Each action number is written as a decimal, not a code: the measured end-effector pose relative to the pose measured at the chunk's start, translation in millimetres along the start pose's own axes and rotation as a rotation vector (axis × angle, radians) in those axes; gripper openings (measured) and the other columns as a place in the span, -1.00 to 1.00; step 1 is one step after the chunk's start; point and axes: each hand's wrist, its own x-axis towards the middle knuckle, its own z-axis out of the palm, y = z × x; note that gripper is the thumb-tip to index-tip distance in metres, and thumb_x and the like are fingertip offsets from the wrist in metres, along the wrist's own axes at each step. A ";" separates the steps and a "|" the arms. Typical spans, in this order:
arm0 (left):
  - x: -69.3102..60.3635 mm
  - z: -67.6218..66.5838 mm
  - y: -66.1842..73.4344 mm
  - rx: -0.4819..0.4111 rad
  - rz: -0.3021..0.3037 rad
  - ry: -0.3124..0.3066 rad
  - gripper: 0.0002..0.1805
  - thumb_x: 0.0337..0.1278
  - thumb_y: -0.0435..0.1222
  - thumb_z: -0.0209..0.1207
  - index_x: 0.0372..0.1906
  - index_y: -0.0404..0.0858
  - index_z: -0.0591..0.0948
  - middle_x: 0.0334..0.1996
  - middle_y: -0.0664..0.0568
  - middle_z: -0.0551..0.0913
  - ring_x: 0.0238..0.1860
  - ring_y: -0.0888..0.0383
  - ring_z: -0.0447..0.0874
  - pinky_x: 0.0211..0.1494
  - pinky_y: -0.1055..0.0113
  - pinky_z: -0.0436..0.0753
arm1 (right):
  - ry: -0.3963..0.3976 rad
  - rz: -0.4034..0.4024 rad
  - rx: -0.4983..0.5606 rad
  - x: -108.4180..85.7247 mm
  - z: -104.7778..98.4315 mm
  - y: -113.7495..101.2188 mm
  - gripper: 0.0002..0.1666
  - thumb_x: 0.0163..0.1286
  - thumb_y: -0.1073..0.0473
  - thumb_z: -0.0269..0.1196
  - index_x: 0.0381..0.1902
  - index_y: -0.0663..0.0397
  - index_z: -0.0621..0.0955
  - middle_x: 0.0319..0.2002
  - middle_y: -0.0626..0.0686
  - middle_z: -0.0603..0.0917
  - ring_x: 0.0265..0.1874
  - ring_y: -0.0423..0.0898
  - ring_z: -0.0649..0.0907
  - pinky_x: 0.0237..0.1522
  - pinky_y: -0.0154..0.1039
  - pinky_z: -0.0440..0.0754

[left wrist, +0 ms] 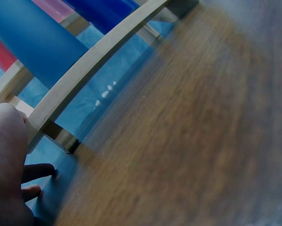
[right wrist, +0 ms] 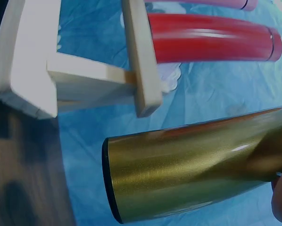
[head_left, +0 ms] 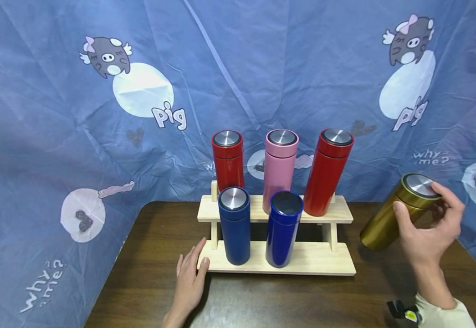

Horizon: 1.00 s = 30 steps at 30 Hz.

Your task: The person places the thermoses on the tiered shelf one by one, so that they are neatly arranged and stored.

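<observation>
On the right in the head view, my right hand (head_left: 430, 232) grips a gold thermos bottle (head_left: 385, 218) near its silver-topped lid. The bottle leans, its base towards the stand; the right wrist view shows that base beside the shelf ends, apart from them. My left hand (head_left: 190, 278) rests against the left end of the two-tier wooden stand (head_left: 315, 259), fingers extended and thumb at the lower shelf's edge. A matte blue bottle (head_left: 234, 232) and a glossy blue bottle (head_left: 283, 237) stand on the lower shelf.
The upper shelf holds a red bottle (head_left: 227, 159) at left, a pink bottle (head_left: 279, 168) in the middle and another red bottle (head_left: 329, 173) at right. A brown wooden table (head_left: 287, 300) lies underneath. Behind hangs a blue printed cloth (head_left: 229, 54).
</observation>
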 end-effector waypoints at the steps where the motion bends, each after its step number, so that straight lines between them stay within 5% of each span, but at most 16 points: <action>1: 0.0 -0.2 0.1 0.001 -0.001 -0.001 -0.47 0.74 -0.21 0.06 0.63 -0.22 0.48 0.55 -0.20 0.56 0.53 -0.50 0.45 0.63 -0.54 -0.05 | 0.003 -0.005 0.011 -0.5 0.7 -1.7 -0.19 0.05 0.36 0.55 0.28 0.55 0.57 0.14 -0.02 0.72 0.01 -0.19 0.66 0.05 -0.42 0.54; 12: 0.3 0.1 -0.5 -0.007 0.000 0.002 -0.47 0.74 -0.22 0.07 0.62 -0.25 0.49 0.55 -0.19 0.57 0.52 -0.50 0.46 0.61 -0.58 -0.04 | 0.002 -0.028 0.112 -10.4 10.3 -21.9 -0.22 0.00 0.42 0.51 0.22 0.62 0.56 0.08 0.06 0.75 0.03 -0.12 0.70 0.10 -0.39 0.59; 30: 0.8 1.0 -2.8 -0.012 0.012 0.008 -0.47 0.74 -0.23 0.08 0.62 -0.25 0.49 0.56 -0.18 0.56 0.52 -0.49 0.47 0.61 -0.57 -0.04 | -0.163 -0.057 0.158 -47.4 31.0 -32.0 -0.20 0.09 0.44 0.54 0.26 0.70 0.49 0.14 -0.02 0.73 0.09 -0.14 0.70 0.16 -0.40 0.59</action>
